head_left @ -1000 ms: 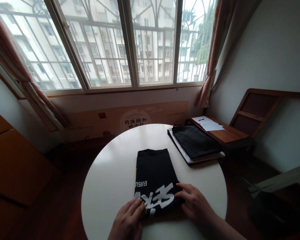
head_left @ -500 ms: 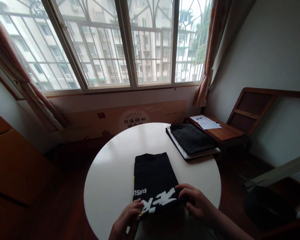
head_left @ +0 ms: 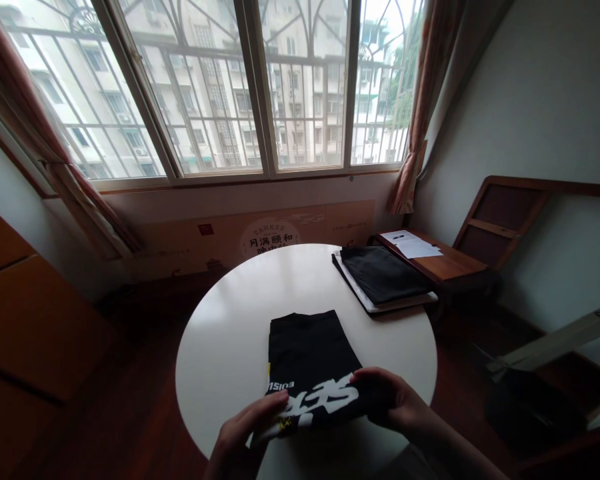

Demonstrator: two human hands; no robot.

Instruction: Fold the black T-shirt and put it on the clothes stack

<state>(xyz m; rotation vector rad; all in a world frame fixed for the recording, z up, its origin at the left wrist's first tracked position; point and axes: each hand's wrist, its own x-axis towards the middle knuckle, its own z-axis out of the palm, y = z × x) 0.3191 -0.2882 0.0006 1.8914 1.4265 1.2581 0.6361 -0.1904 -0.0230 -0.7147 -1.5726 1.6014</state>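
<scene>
A black T-shirt (head_left: 310, 350) with white lettering and a bit of yellow lies folded into a rough rectangle on the round white table (head_left: 220, 333). Its near edge is raised off the tabletop. My left hand (head_left: 253, 423) grips the near left corner, thumb on top and fingers underneath. At the near right corner, my right hand (head_left: 393, 400) holds the cloth in the same way. The fingers below the fabric are mostly hidden.
A stack of folded black and white clothes (head_left: 385, 280) rests at the table's far right edge. Behind it stands a wooden chair (head_left: 455, 260) with papers (head_left: 413, 245) on its seat. A long printed panel (head_left: 220, 233) leans under the window.
Both hands have closed further around the shirt's near corners and lifted that edge slightly. More of the white print and the yellow patch shows. The clothes stack stays put.
</scene>
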